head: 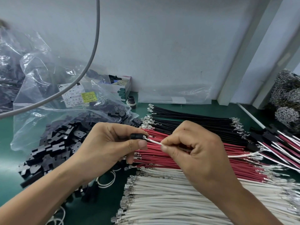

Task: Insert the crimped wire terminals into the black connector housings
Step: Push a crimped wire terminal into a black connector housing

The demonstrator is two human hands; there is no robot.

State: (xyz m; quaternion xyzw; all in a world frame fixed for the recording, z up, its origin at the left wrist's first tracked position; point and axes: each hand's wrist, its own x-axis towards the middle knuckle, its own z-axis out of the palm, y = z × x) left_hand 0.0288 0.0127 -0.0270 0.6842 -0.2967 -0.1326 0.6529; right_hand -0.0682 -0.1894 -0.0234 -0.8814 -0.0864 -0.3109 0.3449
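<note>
My left hand [110, 143] pinches a small black connector housing [135, 136] between thumb and forefinger. My right hand [194, 148] pinches a white wire [154, 141] close to its crimped end, whose metal terminal sits at the housing's opening. The wire's far end trails out to the right. Beneath my hands lie rows of black wires [194, 120], red wires [243, 166] and white wires [170, 200], all with metal terminals. A heap of loose black housings [53, 148] spills from a clear bag at the left.
Clear plastic bags [48, 88] with labels stand at the back left. A grey cable [90, 54] hangs across them. A small box [121, 88] sits by the wall. Finished harnesses [279, 140] lie at the right, with grey metallic bundles [287, 98] behind them.
</note>
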